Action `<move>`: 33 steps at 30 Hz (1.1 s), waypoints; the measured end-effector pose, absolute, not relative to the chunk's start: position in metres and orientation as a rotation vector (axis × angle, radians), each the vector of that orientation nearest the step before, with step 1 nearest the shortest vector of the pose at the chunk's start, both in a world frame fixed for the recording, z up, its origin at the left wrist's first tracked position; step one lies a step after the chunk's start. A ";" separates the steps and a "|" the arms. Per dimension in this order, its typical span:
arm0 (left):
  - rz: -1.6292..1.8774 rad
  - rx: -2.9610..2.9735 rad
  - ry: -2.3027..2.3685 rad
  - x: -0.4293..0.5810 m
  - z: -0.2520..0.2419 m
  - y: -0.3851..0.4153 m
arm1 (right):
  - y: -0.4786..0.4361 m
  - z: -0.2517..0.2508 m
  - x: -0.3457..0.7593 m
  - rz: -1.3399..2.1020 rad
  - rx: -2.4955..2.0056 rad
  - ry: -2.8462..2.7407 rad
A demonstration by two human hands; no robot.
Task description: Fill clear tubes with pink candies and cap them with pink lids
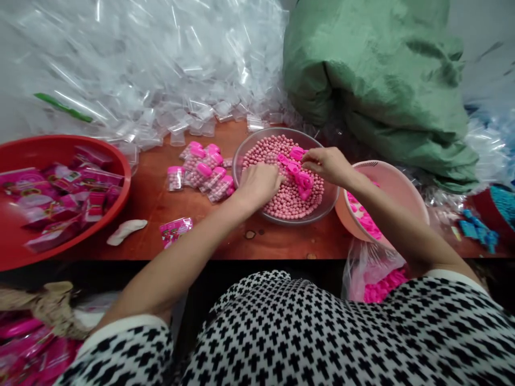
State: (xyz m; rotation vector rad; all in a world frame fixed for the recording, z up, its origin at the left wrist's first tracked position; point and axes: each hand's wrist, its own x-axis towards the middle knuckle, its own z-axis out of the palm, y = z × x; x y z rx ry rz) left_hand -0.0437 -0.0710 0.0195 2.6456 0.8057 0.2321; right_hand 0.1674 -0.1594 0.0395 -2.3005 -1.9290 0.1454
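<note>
A clear bowl (pixel 332 202) of small pink beads (pixel 277 209) stands before me. My left hand (pixel 259 184) is closed at the left part of the bowl, just over the beads; whatever its fingers hold is hidden. Above the bowl's right side, my right hand (pixel 329 165) pinches a bright pink plastic cap (pixel 296 153) at its fingertips. Several more pink plastic pieces (pixel 304 183) lie on the beads between the hands. Left of the bowl is a cluster of small clear containers (pixel 202 170) filled with beads and topped with pink caps.
A red basin (pixel 125 179) with pink packets stands left, beside a white curved piece (pixel 126 231) and a flat pink packet (pixel 176 230). Clear empty containers (pixel 193 115) heap behind. A green sack (pixel 378 69) and a pale pink basin (pixel 414 198) of pink pieces are right.
</note>
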 end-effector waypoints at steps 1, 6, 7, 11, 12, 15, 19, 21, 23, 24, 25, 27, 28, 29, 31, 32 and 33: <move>0.141 2.642 0.851 -0.033 0.021 -0.065 | -0.163 0.037 0.163 0.194 -2.289 -1.975; -0.065 2.638 0.866 0.005 0.013 -0.056 | -0.173 0.025 0.162 0.288 -2.382 -2.104; -0.059 2.633 0.871 0.009 0.011 -0.057 | -0.175 0.024 0.166 0.296 -2.389 -2.089; 0.023 2.566 0.884 0.017 0.005 -0.060 | -0.181 0.021 0.180 0.373 -2.302 -1.974; 0.043 2.552 0.887 0.018 0.004 -0.059 | -0.183 0.021 0.181 0.393 -2.277 -1.943; 0.154 2.525 0.794 0.015 0.002 -0.054 | -0.190 0.023 0.179 0.411 -2.237 -1.848; 0.407 2.168 0.576 -0.006 0.005 -0.043 | -0.193 0.026 0.174 0.384 -2.155 -1.745; 0.487 1.852 0.538 -0.020 0.007 -0.042 | -0.191 0.025 0.174 0.382 -2.116 -1.709; 0.528 1.604 0.509 -0.032 0.008 -0.044 | -0.186 0.023 0.174 0.386 -2.099 -1.681; 0.537 1.522 0.496 -0.037 0.008 -0.046 | -0.183 0.022 0.174 0.381 -2.101 -1.668; 0.542 1.462 0.483 -0.041 0.008 -0.049 | -0.180 0.020 0.172 0.365 -2.108 -1.655; 0.536 1.365 0.460 -0.047 0.006 -0.055 | -0.174 0.019 0.167 0.314 -2.109 -1.632; 0.528 1.318 0.453 -0.049 0.005 -0.057 | -0.173 0.019 0.164 0.290 -2.091 -1.619; 0.520 1.277 0.447 -0.050 0.004 -0.060 | -0.172 0.021 0.160 0.274 -2.052 -1.605; 0.515 1.226 0.436 -0.052 0.002 -0.063 | -0.171 0.030 0.152 0.287 -1.905 -1.609; 0.517 1.226 0.428 -0.053 0.002 -0.064 | -0.172 0.036 0.148 0.310 -1.812 -1.643; 0.524 1.239 0.417 -0.053 0.002 -0.064 | -0.172 0.042 0.144 0.336 -1.724 -1.700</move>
